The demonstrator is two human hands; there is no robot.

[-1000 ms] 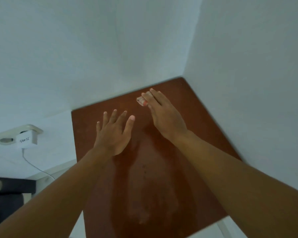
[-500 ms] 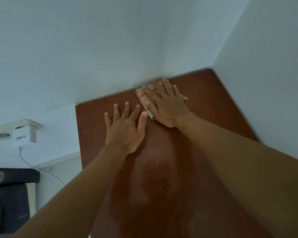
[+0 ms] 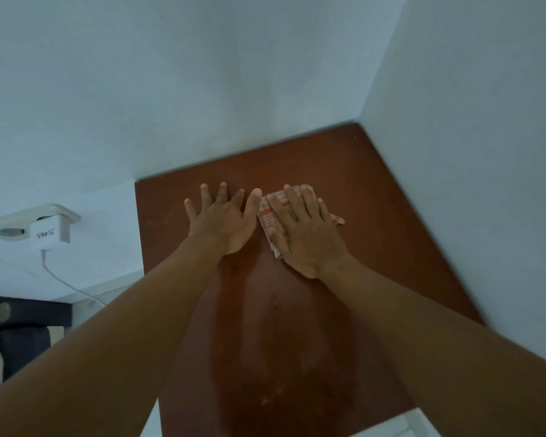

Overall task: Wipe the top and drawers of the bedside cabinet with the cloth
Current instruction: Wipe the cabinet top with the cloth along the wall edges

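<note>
The brown top of the bedside cabinet (image 3: 375, 197) fills the middle of the head view, set into a corner between two pale walls. A folded cloth with red and white checks (image 3: 270, 217) lies flat on the top. My right hand (image 3: 306, 234) presses down on it with spread fingers, covering most of it. My left hand (image 3: 223, 220) rests flat on the bare wood just left of the cloth, fingers apart, its thumb almost touching the cloth's edge. The drawers are out of sight.
A white wall socket with a plugged-in charger (image 3: 49, 234) and its cable (image 3: 67, 285) sits left of the cabinet. Dark furniture (image 3: 16, 329) is at the lower left. Walls border the cabinet top at the back and right.
My right hand has drawn the cloth back from the rear wall toward me. My left hand stays flat beside it. The view has shifted slightly.
</note>
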